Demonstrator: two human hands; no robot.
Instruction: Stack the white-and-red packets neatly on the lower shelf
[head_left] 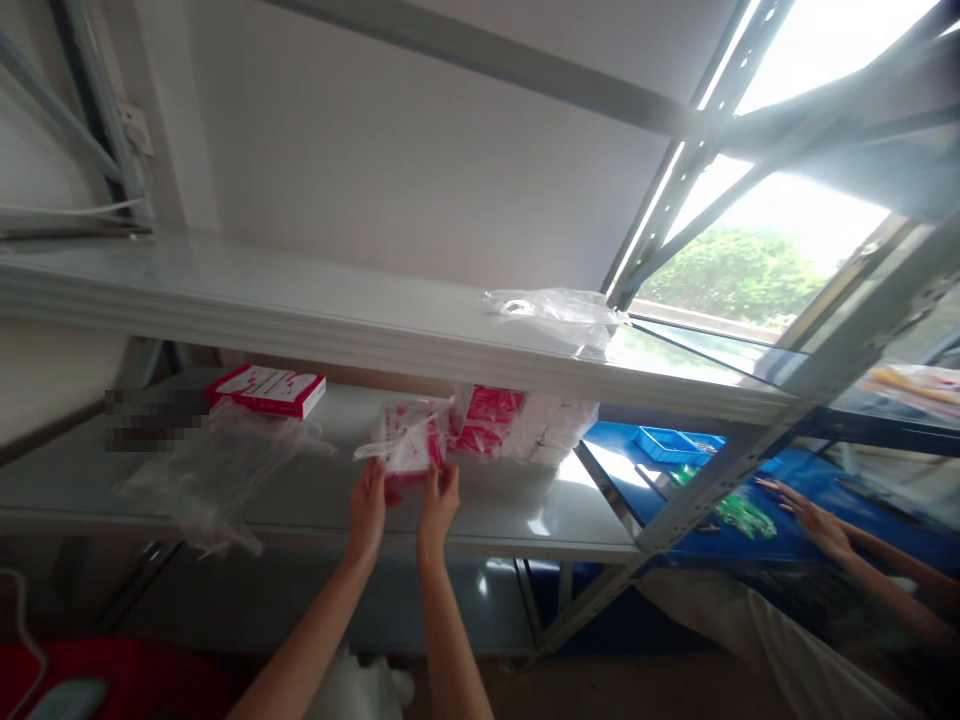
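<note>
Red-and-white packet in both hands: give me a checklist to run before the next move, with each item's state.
1. Left hand on red-and-white packet: ok.
2. Right hand on it too: ok.
3. Bare middle shelf beneath the packet: ok.
4. Loose clear bag apart from the hands: ok.
5. Co-worker's hand stays on the blue table, away: ok.
6. Packet sealed: cannot tell.

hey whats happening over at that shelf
A person reaches both bare hands up to a grey metal shelf. The left hand and right hand together grip a small clear plastic packet with red and white contents. A red and white flat box and a crumpled clear plastic bag lie on the same shelf. Another person's hand rests on a blue-topped table to the right.
</note>
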